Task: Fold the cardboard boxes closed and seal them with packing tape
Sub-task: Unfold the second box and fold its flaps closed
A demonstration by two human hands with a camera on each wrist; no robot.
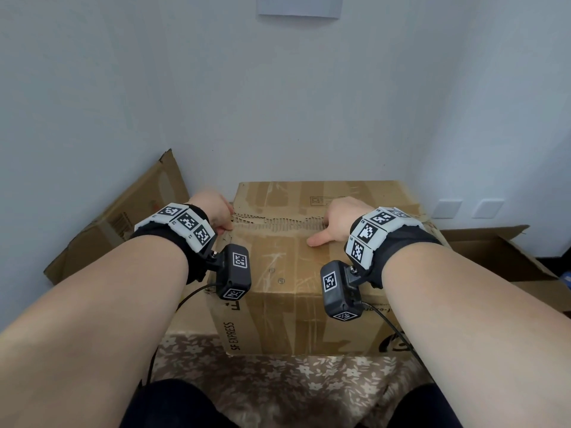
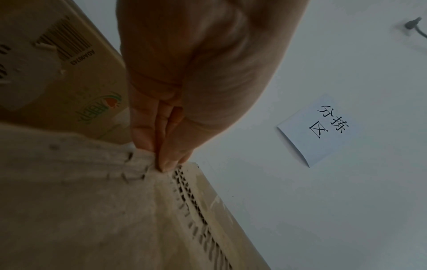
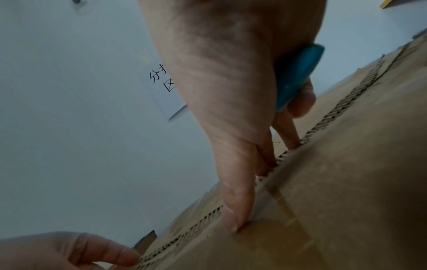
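The left hand (image 1: 216, 211) is curled at the left end of the box's top seam, its fingertips (image 2: 166, 164) pinching the torn flap edge. The right hand (image 1: 336, 222) is pressed on the same seam further right, thumb flat on the near flap, while a blue object (image 3: 298, 76) is gripped in its curled fingers. The cardboard box (image 1: 293, 273) is set on a floral cloth (image 1: 278, 381), with other cardboard boxes (image 1: 123, 223) beside it.

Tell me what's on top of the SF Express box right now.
Both hands: the left hand pinches at the torn seam's left end, and the right hand presses beside it, holding a blue object. Box contents are hidden.
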